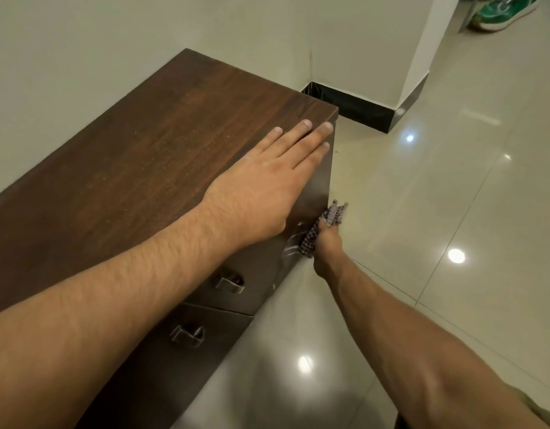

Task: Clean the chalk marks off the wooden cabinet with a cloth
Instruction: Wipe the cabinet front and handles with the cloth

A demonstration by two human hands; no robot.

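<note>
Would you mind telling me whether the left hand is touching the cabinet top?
Touching. The head view shows the left hand lying palm-down, fingers spread flat on the wooden cabinet top with no gap visible.

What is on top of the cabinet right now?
Only the left hand lies flat on the cabinet top near its far corner, and faint dust specks show. The hand and forearm cover the wood beneath them. The right hand holds the cloth against the front.

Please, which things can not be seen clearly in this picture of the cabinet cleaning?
Head view:
- Chalk marks: partly hidden behind the cloth and left hand.
- Cabinet front: steep angle, lower part unseen.
- Right hand grip: fingers hidden by cloth.
- Green shoe: cut by top edge.
</note>
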